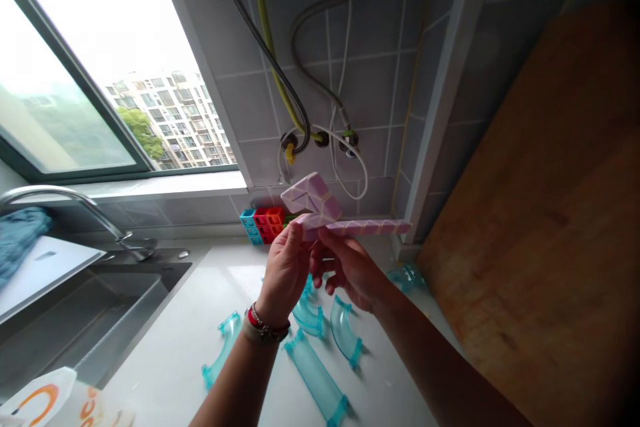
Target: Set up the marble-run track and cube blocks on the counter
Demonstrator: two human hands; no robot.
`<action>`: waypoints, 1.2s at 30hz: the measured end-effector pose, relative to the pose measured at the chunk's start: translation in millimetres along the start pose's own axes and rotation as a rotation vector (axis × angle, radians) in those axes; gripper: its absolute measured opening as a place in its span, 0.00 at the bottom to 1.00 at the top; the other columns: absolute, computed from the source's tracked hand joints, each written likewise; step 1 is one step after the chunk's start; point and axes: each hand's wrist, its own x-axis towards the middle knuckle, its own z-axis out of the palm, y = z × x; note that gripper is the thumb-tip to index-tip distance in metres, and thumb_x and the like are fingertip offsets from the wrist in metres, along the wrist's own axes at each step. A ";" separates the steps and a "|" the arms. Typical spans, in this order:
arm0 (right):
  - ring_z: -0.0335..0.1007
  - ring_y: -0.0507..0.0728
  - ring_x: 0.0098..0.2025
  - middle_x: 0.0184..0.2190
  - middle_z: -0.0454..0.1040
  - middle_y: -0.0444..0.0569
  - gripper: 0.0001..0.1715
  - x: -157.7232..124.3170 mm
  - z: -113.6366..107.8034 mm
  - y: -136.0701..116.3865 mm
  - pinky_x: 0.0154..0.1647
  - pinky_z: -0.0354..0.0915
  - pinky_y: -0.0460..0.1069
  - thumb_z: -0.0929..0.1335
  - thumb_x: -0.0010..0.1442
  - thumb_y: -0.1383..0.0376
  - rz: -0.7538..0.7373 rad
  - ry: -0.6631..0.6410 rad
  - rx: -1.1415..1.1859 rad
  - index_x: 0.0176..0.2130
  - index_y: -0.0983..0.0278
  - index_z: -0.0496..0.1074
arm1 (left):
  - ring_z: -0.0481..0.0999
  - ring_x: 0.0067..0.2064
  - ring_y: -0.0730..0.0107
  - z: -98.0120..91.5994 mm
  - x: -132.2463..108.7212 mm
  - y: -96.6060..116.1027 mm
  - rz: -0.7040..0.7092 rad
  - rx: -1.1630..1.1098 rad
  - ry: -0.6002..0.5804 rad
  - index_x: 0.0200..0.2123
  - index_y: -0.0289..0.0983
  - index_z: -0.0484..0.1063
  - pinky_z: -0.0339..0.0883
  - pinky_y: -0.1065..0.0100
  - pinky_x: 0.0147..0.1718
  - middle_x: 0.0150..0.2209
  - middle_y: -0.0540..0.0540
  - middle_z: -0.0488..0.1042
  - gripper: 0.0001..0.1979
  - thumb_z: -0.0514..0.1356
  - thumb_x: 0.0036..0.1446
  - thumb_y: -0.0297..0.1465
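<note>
Above the white counter, both hands hold a pink snake puzzle [313, 203] made of wedge-shaped segments with pale edges. Its left part is folded into a compact loop, while a long straight tail points right. My left hand [289, 260] pinches the folded part from below, thumb on the near face. With thumb and fingers, my right hand [347, 260] grips where the straight tail begins. Under the hands lie translucent teal track pieces: a straight one [317, 373], a curved one [345, 332] and another curve [223, 347] beside my left forearm.
Blue, red and orange square blocks [263, 223] stand against the tiled wall. At left are a steel sink [145, 293], a faucet [95, 203] and a white panel [45, 273]. A wooden board [540, 213] leans at right. A white container [60, 400] sits bottom left.
</note>
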 end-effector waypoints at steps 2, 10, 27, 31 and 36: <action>0.70 0.49 0.19 0.23 0.74 0.42 0.31 0.8 -1.2 -1.3 0.14 0.56 0.40 0.73 0.58 0.39 0.019 0.075 0.067 0.31 0.65 0.73 | 0.67 0.16 0.78 4.2 -2.0 -7.9 -0.048 0.023 -0.005 0.43 0.36 0.78 0.63 0.76 0.13 0.21 0.54 0.71 0.21 0.66 0.63 0.49; 0.66 0.49 0.19 0.21 0.72 0.42 0.20 9.2 -8.8 1.1 0.14 0.57 0.41 0.71 0.58 0.51 -0.028 0.127 0.072 0.27 0.65 0.73 | 0.69 0.21 0.77 15.8 -4.2 -15.4 0.022 0.076 0.094 0.42 0.37 0.77 0.64 0.76 0.18 0.24 0.54 0.70 0.19 0.69 0.61 0.47; 0.75 0.54 0.30 0.31 0.77 0.45 0.20 8.2 -19.4 -9.9 0.20 0.71 0.43 0.76 0.60 0.50 -0.377 0.145 -0.258 0.41 0.64 0.78 | 0.82 0.47 0.63 10.9 -5.7 -2.2 0.123 0.078 0.264 0.46 0.36 0.80 0.75 0.61 0.51 0.45 0.44 0.83 0.14 0.69 0.62 0.40; 0.75 0.52 0.29 0.31 0.78 0.44 0.25 7.4 -17.7 -15.3 0.20 0.70 0.42 0.77 0.59 0.49 -0.436 0.267 0.024 0.47 0.63 0.76 | 0.82 0.51 0.61 9.0 -5.2 5.2 0.163 0.043 0.295 0.48 0.38 0.80 0.75 0.58 0.54 0.50 0.43 0.83 0.16 0.69 0.62 0.42; 0.78 0.55 0.29 0.30 0.81 0.47 0.27 6.6 -11.5 -14.5 0.21 0.71 0.44 0.77 0.57 0.47 -0.395 0.265 0.080 0.44 0.65 0.78 | 0.83 0.53 0.56 20.4 -8.8 1.5 0.153 0.020 0.205 0.50 0.37 0.80 0.77 0.58 0.54 0.50 0.41 0.84 0.18 0.73 0.59 0.36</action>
